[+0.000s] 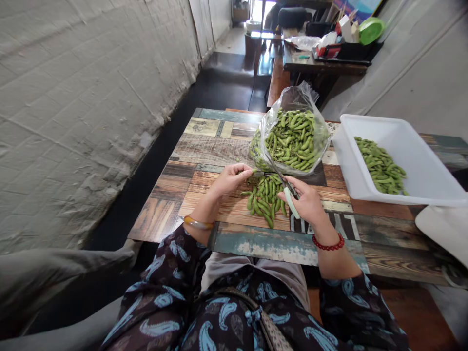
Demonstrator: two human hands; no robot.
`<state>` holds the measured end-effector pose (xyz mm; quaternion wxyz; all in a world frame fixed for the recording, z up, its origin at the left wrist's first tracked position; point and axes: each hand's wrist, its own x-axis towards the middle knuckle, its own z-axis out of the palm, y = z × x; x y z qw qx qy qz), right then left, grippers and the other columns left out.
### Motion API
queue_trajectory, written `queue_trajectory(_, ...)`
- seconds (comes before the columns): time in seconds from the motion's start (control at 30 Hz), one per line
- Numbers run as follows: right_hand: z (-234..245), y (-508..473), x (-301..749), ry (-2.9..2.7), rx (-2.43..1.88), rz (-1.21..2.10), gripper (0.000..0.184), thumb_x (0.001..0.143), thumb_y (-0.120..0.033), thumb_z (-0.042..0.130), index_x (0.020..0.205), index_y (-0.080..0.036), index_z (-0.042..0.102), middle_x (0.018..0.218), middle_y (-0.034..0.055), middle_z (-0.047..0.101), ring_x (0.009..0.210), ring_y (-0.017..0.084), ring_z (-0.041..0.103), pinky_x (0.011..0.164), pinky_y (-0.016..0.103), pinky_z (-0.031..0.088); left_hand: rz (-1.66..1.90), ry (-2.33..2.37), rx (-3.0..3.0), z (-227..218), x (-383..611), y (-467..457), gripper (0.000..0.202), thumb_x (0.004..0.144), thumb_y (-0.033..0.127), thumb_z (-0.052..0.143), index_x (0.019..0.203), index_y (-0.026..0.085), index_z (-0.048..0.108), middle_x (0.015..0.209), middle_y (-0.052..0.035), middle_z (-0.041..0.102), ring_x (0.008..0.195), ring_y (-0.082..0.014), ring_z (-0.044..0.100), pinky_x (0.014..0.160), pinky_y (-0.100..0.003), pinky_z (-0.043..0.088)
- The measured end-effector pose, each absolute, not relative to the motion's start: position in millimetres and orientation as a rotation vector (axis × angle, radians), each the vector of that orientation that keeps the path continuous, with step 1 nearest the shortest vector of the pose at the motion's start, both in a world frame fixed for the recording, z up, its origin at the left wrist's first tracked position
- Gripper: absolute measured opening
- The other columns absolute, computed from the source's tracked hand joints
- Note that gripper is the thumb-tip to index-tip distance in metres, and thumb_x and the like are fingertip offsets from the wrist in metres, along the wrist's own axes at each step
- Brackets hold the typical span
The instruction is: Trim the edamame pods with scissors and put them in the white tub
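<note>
The head camera looks forward and steeply down from above the wearer's patterned sleeves (161, 297) (low in view), with the table (215, 148) close and a second table (297, 62) farther off

Light: far opening (266, 9), overexposed | sheen on dark floor (215, 92) | edges stretched

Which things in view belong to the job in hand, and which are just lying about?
Part of the job:
Scissors in the right hand
Edamame pods piled on the table
Clear plastic bag of pods
White plastic tub holding pods

Apparently just lying about:
Round lime-green plastic item, back table
White object at the right edge, identity unclear
</note>
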<state>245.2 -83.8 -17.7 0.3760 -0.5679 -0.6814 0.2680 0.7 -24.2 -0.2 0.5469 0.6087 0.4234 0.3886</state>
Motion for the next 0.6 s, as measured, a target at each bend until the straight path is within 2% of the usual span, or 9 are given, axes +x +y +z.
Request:
queue_trajectory(0.1,-19.5,-84.2,247.3,-1.687,-1.423,0.79,0.056,0.077,-0.045,0.073,0.125,-0.017,0.068,0.119,0.0106,0.073,0.105,0.027,0.07,0.097,0.042,0.056,0.929,0.894,1.172,6.3,-0.8,-27.9,0.038,0.075,0.048,0.073,0.073,0.015,0.055,0.055,0.0062,0.039,0.047,-0.0044,0.029,0.045,-0.02,0.019)
queue_trajectory(0.2,-15.9,-86.0,247.1,-1.722,-1.425,0.856,0.055,0.075,-0.046,0.076,0.123,-0.018,0.07,0.119,0.0096,0.073,0.106,0.029,0.07,0.097,0.043,0.056,0.9,0.821,1.019,8.7,1.5,-31.9,0.038,0.073,0.044,0.076,0.076,0.015,0.052,0.055,0.0075,0.038,0.043,-0.0022,0.027,0.042,-0.019,0.014)
queue_trajectory(0.47,-11.2,-87.8,244.6,-1.767,-1.446,0.87,0.054,0.074,-0.046,0.077,0.12,-0.018,0.072,0.116,0.0096,0.074,0.102,0.029,0.072,0.095,0.043,0.057,0.96,0.76,0.881,11.9,0.9,-31.8,0.029,0.07,0.024,0.074,0.086,0.017,0.051,0.061,0.0053,0.055,0.041,-0.0016,0.037,0.039,-0.015,0.018)
queue_trajectory(0.6,-14.4,-88.1,244.2,-1.812,-1.449,0.836,0.054,0.073,-0.045,0.077,0.121,-0.019,0.072,0.119,0.0104,0.073,0.104,0.029,0.072,0.096,0.044,0.057,1.06,0.794,0.854,9.9,2.2,-30.1,0.028,0.069,0.024,0.072,0.084,0.017,0.049,0.068,0.0027,0.063,0.04,-0.0023,0.04,0.038,-0.015,0.019)
